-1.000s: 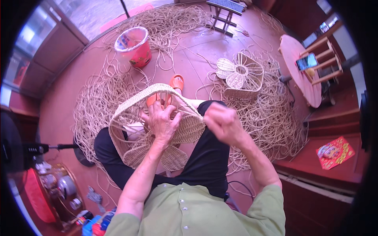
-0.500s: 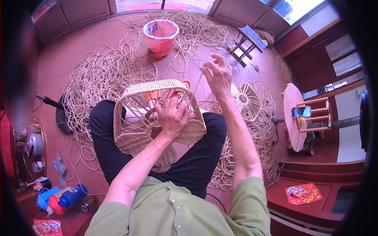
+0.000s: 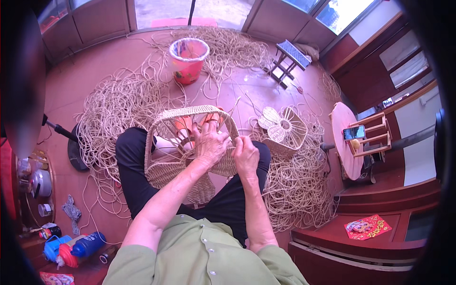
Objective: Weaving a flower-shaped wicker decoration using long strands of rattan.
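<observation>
A half-woven straw-coloured basket with petal-shaped panels and open cord spokes rests tilted across my lap. My left hand reaches inside its rim, fingers bent down among the spokes near the right side. What its fingertips grip is partly hidden. Just outside the right edge of the rim, my right hand is closed in a pinch on cord; the cord itself is mostly covered by the fingers. Behind the rim, orange footwear shows on my feet.
Heaped cord spreads over the floor left, right and beyond. A second flower-patterned basket lies at the right. Farther off stand a red bucket and a small stool. A phone leans on a round-topped stool; bottles lie lower left.
My right hand has come down and inward from a raised spot, where it held a cord taut, to the basket's right rim. My left hand stays among the spokes. The view has shifted slightly.
</observation>
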Available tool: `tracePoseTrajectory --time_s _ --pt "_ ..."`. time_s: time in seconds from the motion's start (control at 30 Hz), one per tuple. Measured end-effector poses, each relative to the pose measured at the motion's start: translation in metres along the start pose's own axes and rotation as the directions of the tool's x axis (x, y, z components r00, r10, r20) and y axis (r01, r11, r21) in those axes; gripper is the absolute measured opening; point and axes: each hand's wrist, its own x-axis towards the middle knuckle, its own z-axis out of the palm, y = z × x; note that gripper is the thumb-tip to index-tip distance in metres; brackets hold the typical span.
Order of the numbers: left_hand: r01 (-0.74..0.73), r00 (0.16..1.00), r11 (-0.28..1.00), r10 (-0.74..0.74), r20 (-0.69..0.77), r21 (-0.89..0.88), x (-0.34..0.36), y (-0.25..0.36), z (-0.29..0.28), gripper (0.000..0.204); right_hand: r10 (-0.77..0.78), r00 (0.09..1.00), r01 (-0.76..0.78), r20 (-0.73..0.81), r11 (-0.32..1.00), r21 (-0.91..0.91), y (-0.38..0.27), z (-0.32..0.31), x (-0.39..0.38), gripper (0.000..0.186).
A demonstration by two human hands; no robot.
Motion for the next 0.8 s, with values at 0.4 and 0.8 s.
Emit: tracePoseTrajectory --time_s 0.4,0.8 --pt "0.012 0.996 0.998 -0.007 -0.087 0.061 -0.004 0.009 -0.038 0.018 0.276 0.875 -0.407 0.398 -0.029 0.913 -0.025 0.032 -0.006 0.011" --pt "-0.015 0.992 0.975 0.043 0.121 -0.220 -0.046 0.005 -0.061 0.025 0.173 0.955 -0.277 0.243 0.217 0.936 -0.055 -0.020 -0.116 0.025"
